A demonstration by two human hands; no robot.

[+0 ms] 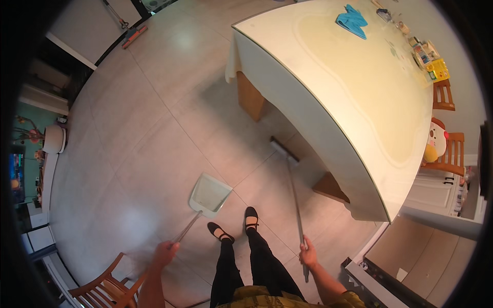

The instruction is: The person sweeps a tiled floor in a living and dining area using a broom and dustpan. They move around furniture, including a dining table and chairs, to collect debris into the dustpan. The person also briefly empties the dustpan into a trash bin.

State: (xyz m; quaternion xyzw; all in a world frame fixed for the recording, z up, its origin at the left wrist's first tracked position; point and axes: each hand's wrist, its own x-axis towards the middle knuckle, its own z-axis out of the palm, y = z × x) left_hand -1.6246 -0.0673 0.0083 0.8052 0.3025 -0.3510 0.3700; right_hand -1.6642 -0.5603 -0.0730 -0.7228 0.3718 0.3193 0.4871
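My left hand (166, 252) is closed around the handle of a pale long-handled dustpan (211, 192). The pan lies on the tiled floor, ahead of my feet and to their left; a little dark debris seems to show in it. My right hand (307, 252) grips the long thin shaft of a broom (296, 200). Its narrow dark-edged head (284, 149) rests on the floor beside the cloth-covered table (335, 119), close to the hanging cloth and between two wooden supports.
A blue cloth (351, 21) and several packages (427, 57) lie on the table. Wooden chairs stand at lower left (111, 285) and far right (450, 154). A flat mop (134, 36) leans at upper left. A potted plant (54, 139) stands at the left edge.
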